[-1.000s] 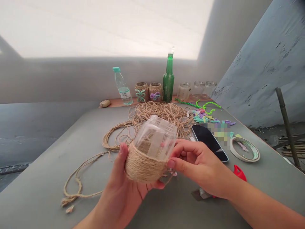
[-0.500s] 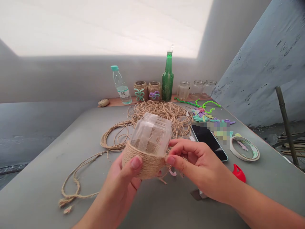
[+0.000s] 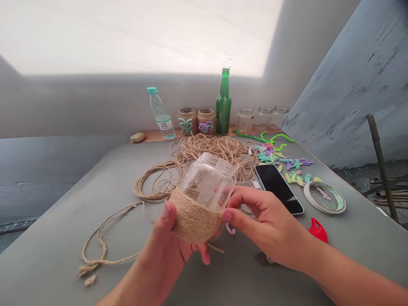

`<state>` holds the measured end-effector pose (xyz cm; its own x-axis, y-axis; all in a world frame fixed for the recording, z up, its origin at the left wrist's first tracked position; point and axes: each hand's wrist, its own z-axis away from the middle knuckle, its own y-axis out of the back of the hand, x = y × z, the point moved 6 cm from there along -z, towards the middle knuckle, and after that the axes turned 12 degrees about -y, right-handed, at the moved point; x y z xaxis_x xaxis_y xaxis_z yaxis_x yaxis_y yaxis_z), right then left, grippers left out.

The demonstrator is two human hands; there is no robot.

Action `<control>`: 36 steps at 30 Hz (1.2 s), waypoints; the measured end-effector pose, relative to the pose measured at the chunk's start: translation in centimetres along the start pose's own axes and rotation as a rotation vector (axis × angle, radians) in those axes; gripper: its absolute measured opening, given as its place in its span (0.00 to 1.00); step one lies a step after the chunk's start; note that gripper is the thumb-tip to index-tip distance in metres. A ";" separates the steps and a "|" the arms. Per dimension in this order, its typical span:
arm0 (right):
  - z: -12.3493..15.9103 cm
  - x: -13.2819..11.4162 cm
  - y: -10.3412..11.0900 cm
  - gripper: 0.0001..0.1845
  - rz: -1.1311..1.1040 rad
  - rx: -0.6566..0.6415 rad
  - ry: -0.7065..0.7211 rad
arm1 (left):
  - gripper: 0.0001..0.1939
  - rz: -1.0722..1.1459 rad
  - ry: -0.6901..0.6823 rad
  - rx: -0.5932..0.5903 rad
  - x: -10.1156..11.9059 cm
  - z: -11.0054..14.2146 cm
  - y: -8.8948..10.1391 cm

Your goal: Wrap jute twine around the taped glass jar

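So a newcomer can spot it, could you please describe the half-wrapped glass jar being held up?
On the grey table, find the big loose pile of jute twine. In front of it, the left hand and right hand hold a glass jar. Its lower half is wound in twine, its upper half is bare, and it shows no flower, unlike the two wrapped jars on the ledge.

The clear glass jar point(image 3: 207, 180) was smooth and glossy above a rough, hairy wrapping of tan jute twine point(image 3: 194, 221). The green glass bottle point(image 3: 223, 104) shone, the black rectangular phone point(image 3: 276, 187) had a glossy screen, and the grey tabletop point(image 3: 79, 212) looked matt.
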<state>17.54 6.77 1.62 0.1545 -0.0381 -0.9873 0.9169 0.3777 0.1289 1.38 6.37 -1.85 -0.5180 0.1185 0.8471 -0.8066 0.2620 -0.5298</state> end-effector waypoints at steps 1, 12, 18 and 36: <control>0.0 0.1 0.0 0.17 0.000 0.017 -0.007 | 0.28 -0.072 -0.035 0.021 0.1 -0.1 0.3; 0.7 -0.5 -0.8 0.13 0.200 0.112 0.145 | 0.32 -0.300 -0.091 0.108 -0.1 -0.1 1.9; 0.8 -0.1 0.2 0.05 0.341 0.187 0.140 | 0.18 -0.019 -0.080 0.174 1.3 -0.3 1.2; 0.5 -0.4 3.6 0.04 0.261 0.501 0.125 | 0.24 0.091 0.099 0.077 -0.1 0.4 0.3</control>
<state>20.98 7.73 2.50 0.3818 0.1188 -0.9166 0.9215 -0.1255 0.3676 1.05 6.11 -2.10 -0.5623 0.2332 0.7933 -0.7792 0.1717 -0.6028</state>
